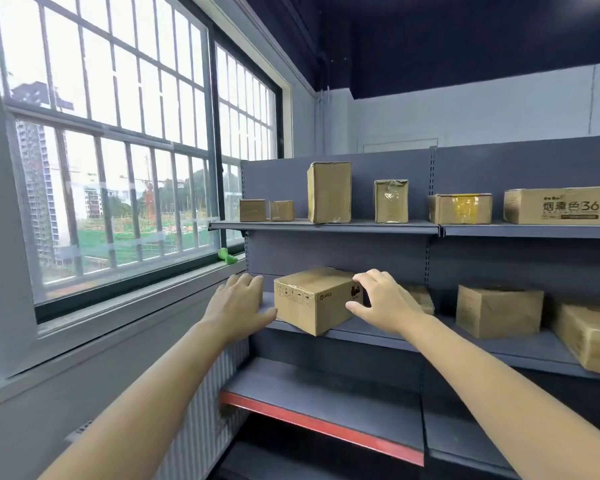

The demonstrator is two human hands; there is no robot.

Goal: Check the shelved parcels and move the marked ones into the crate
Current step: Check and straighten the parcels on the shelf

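I'm seeing the printed box (314, 299) sitting on the middle shelf (378, 336), left hand (238, 303) flanking it at 9 o'clock, right hand (383, 301) at 3, more parcels (497, 310) lying further toward 3.

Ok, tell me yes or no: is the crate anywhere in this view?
No. Only the grey shelves with cardboard parcels, the window and both hands at the printed box show.

A storeroom: grey metal shelving (326, 227) lined with taped cardboard parcels (329, 192) beside a barred window (118, 150).
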